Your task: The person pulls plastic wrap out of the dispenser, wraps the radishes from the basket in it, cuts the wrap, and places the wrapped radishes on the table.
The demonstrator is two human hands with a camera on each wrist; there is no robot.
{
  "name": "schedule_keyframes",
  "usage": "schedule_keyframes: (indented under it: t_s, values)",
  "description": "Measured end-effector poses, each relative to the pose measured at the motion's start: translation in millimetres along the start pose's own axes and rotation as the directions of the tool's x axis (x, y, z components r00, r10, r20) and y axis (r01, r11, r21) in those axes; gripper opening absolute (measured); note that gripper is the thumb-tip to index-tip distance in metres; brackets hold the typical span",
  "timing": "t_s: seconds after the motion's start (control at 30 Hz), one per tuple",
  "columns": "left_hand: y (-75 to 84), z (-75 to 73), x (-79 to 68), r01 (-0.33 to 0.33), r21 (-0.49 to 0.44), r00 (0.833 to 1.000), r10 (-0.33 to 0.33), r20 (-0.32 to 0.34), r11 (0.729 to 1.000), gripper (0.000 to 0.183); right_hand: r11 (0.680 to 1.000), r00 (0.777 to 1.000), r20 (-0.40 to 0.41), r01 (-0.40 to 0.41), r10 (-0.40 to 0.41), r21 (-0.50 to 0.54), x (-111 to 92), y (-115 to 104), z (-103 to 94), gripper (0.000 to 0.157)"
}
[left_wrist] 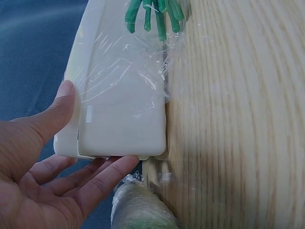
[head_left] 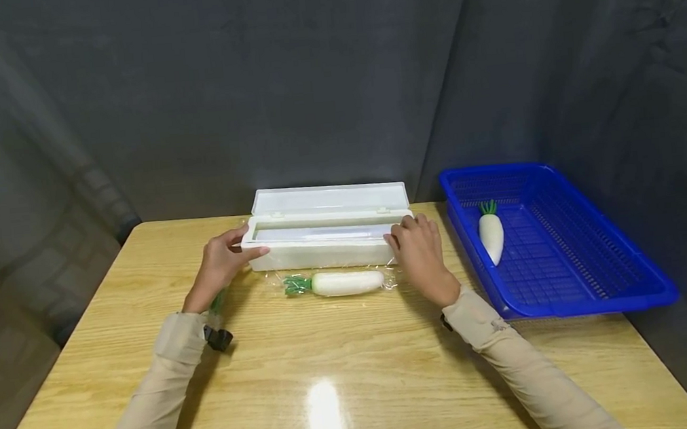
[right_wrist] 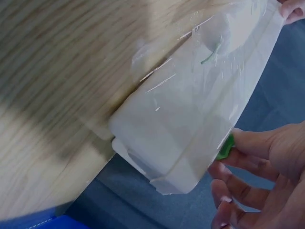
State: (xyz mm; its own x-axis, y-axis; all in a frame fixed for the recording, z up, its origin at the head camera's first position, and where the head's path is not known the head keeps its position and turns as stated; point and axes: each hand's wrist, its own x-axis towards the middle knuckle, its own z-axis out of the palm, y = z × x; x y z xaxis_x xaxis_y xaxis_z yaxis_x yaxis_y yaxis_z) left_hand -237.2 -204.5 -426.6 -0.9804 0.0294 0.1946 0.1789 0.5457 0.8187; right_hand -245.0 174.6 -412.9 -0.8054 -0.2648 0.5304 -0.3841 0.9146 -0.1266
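Observation:
A long white cling film dispenser (head_left: 322,254) lies across the table with its lid (head_left: 330,200) raised and a film roll (head_left: 327,233) inside. At its left end my left hand (head_left: 220,263) grips it, thumb on the front edge and fingers around the end. My right hand (head_left: 418,252) is at the right end; in the right wrist view its thumb and index finger pinch a small green slider (right_wrist: 226,147) on the dispenser's edge. Just in front lies a white radish (head_left: 348,283) with green leaves (left_wrist: 155,16), on clear film spread against the dispenser.
At the right stands a blue plastic basket (head_left: 583,221) holding one white radish (head_left: 492,237). Another film-wrapped piece (left_wrist: 142,210) lies under my left wrist, mostly hidden in the head view. Dark curtains (head_left: 246,87) hang behind the wooden table (head_left: 261,399).

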Motion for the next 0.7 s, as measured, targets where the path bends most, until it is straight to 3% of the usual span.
schedule_keyframes:
  t_s: [0.37,0.7]
  values:
    - [0.2,-1.4,0.9,-0.001,-0.019,1.0,0.001,0.006,1.0,0.074,0.998,0.998,-0.033,-0.056,0.055,-0.027,-2.8,2.9,-0.1,0.019]
    - [-1.4,-1.7,0.6,-0.011,-0.017,1.0,0.011,-0.001,1.0,0.073,0.989,0.991,-0.026,-0.131,0.133,0.061,-6.9,2.5,-2.0,0.025]
